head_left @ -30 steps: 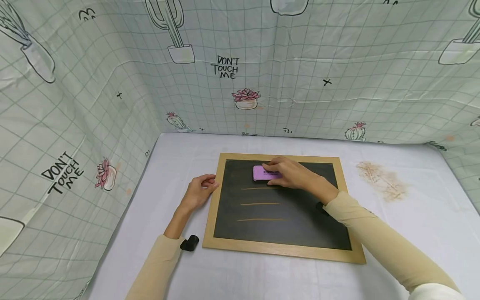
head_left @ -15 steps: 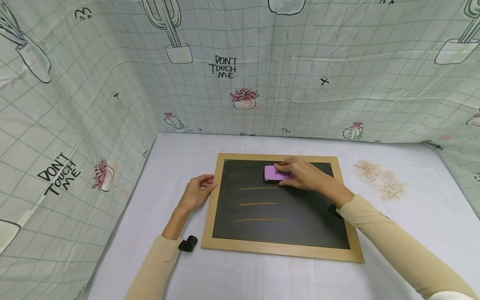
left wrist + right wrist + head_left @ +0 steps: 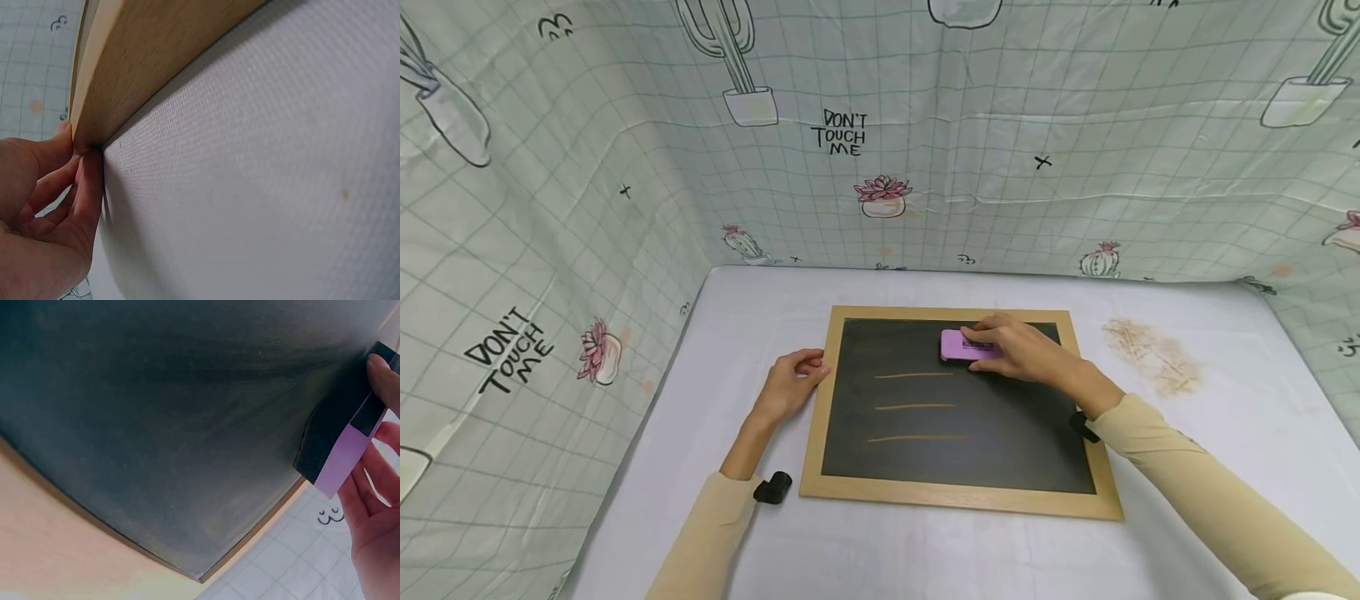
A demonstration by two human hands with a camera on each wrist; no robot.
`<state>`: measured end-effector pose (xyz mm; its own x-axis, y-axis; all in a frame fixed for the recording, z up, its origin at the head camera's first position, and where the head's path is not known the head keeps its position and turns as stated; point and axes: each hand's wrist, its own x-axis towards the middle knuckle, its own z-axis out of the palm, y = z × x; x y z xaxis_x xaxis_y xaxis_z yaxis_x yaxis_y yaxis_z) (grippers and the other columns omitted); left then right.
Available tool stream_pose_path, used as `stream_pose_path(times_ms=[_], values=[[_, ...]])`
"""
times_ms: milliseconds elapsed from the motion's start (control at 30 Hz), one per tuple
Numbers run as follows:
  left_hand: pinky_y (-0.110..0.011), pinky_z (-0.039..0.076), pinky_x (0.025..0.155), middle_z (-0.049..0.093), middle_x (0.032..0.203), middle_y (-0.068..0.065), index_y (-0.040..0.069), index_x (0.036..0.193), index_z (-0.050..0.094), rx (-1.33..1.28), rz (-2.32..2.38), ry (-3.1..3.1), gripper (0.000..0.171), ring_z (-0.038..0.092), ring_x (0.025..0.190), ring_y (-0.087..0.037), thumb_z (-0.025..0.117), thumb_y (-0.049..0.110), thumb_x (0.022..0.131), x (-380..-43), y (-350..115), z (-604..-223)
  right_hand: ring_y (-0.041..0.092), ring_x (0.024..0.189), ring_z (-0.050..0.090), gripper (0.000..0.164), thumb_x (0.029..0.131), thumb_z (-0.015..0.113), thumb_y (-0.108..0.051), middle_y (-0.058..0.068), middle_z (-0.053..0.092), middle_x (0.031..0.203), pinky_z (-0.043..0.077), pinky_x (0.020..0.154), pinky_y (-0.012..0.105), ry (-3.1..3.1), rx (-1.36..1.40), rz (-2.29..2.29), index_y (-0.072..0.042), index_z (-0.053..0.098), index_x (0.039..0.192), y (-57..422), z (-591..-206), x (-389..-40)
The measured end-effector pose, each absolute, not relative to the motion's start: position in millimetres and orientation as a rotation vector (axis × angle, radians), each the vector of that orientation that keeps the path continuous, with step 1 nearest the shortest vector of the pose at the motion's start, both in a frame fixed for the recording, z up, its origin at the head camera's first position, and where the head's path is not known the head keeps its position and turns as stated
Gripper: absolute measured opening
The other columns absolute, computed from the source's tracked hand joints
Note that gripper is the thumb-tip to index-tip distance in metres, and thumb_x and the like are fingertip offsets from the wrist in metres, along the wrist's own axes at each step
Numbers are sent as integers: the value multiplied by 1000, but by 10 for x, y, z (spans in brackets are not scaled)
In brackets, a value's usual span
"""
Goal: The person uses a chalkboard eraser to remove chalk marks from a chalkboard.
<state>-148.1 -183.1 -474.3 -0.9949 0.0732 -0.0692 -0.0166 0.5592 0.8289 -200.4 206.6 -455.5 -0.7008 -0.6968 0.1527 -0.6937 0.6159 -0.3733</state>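
A wood-framed chalkboard (image 3: 955, 458) lies on the white table, with three orange-brown chalk lines (image 3: 915, 407) on its left half. My right hand (image 3: 1028, 354) grips a purple chalkboard eraser (image 3: 955, 345) with a black felt side, low over the board's upper part, above the top line. In the right wrist view the thumb presses on one side of the eraser (image 3: 344, 456) and the fingers lie along the other. At the board's left edge, my left hand (image 3: 784, 390) pinches the wooden frame (image 3: 119, 81), thumb on top and fingertips at its lower edge.
A brown smudge of dust (image 3: 1153, 354) marks the table (image 3: 1195, 450) right of the board. Behind and to the left hang cloth walls (image 3: 962, 125) printed with a grid and cactus drawings. A black wrist device (image 3: 772, 488) sits at the left cuff.
My right hand has moved right across the top of the board with the eraser in its grip. The left hand has stayed at the frame; the whole head view has shifted slightly.
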Motion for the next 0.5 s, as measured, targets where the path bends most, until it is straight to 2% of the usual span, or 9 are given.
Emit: stream_pose_path(times_ms=[167,500], values=[[-24,48,78,68,109,-23,-13,128,63,60,1444,2682,36,64,98,-33,70,5,98,-1480,-1833,-4746,37,116,61,58,87,85,-22,22,66,125,50,97,54,2810,-1183,-685,5,65,134,2100,-4544,-1989],[-21,46,75,67,109,-23,-13,128,63,52,1448,2673,35,64,98,-33,69,5,98,-1484,-1824,-4714,34,114,58,59,89,84,-25,19,65,124,49,93,52,2811,-1107,-737,4,63,136,2171,-4433,-1894]])
